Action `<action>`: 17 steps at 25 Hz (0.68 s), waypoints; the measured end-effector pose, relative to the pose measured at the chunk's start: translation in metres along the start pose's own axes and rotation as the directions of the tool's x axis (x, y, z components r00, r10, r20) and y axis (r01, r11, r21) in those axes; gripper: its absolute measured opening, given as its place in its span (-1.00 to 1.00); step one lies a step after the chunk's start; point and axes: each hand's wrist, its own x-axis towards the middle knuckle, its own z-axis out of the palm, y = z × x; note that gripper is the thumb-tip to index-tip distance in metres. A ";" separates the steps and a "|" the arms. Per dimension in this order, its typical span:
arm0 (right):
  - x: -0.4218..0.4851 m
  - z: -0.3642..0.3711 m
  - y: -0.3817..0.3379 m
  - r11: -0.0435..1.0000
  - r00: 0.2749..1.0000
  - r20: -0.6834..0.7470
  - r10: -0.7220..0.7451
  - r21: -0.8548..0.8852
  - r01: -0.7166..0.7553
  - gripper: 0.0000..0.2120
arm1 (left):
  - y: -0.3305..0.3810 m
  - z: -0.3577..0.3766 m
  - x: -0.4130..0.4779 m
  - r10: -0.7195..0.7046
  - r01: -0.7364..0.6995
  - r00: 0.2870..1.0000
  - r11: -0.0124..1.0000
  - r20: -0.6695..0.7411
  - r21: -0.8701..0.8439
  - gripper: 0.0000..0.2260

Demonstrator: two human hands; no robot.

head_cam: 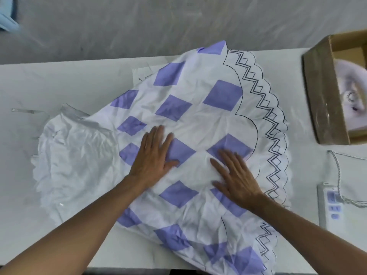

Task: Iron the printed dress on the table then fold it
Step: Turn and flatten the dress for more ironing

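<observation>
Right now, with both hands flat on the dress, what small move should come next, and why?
Probably slide both hands apart to smooth the cloth: left hand and right hand lie flat on the dress, which is creased all over.

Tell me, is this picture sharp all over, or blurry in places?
Head view: the dress, the left hand and the right hand look fairly sharp mid-frame; the box at the right edge is smeared; light is soft and even, shadows faint.

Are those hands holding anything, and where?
Nothing is held. The left hand and right hand lie flat, pressing the middle of the dress.
</observation>
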 end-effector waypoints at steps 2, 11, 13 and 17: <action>-0.031 0.014 -0.005 0.996 0.989 0.135 -0.067 -0.043 0.074 -0.34 | 0.033 0.015 -0.008 0.125 -0.137 0.983 0.987 0.135 0.085 -0.05; -0.093 -0.002 0.011 0.987 0.912 0.381 0.155 -0.016 -0.161 0.02 | 0.092 -0.008 0.005 0.004 -0.041 0.961 0.991 0.275 0.130 0.00; -0.084 -0.019 0.021 0.982 0.910 0.376 0.174 0.007 -0.191 -0.10 | 0.118 -0.014 0.022 0.014 -0.043 0.959 0.994 0.283 0.097 -0.08; -0.043 -0.108 0.084 0.941 0.946 -0.005 0.324 0.105 -0.322 -0.61 | 0.172 -0.031 0.065 -0.023 0.020 0.974 1.000 0.225 0.013 -0.17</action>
